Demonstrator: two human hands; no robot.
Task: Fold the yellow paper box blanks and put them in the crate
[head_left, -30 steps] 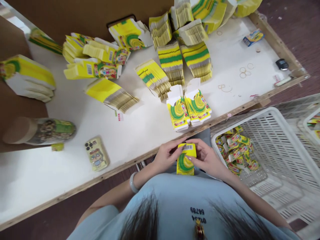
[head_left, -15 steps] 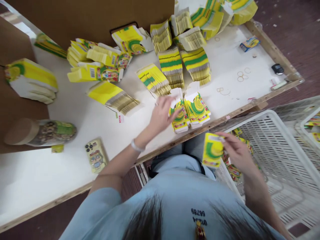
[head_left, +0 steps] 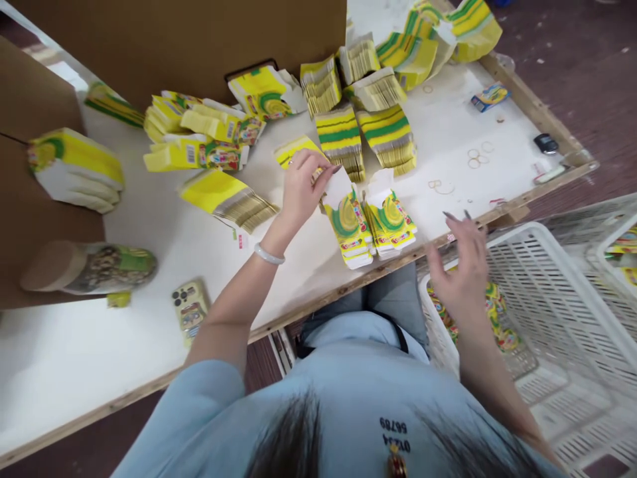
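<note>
— What have we got in our hands?

— Our left hand (head_left: 303, 189) pinches the white top flap of a flat yellow-and-green carton (head_left: 346, 222), the top one of the left of two small piles (head_left: 391, 222) lying side by side near the table's front edge. The fingers are closed on that flap and the carton is tilted up off its pile. Our right hand (head_left: 460, 272) holds nothing – the fingers are spread loosely, blurred, above the near corner of the white plastic basket (head_left: 557, 279).

— And what sits in the basket?

— Folded cartons (head_left: 497, 318) of the same print, heaped in the near corner under our wrist; the remaining slatted floor shows bare. A second basket (head_left: 620, 245) at the far right holds a few more.

— The surface?

— A white table (head_left: 164, 245) with a raw wooden edge, over a dark reddish floor. Brown cardboard sheets (head_left: 189, 40) stand along the back and the left side.

— What else lies around?

— Fanned bundles of flat cartons (head_left: 368, 126) behind the two piles, more bundles (head_left: 199, 139) to the left, a phone (head_left: 189, 309) in a printed case by the front edge, a roll (head_left: 89, 265) on its side beside it, rubber bands (head_left: 475, 156) and a small blue box (head_left: 490, 96) toward the right. Our left forearm crosses the table's edge; nothing else covers the piles.
</note>
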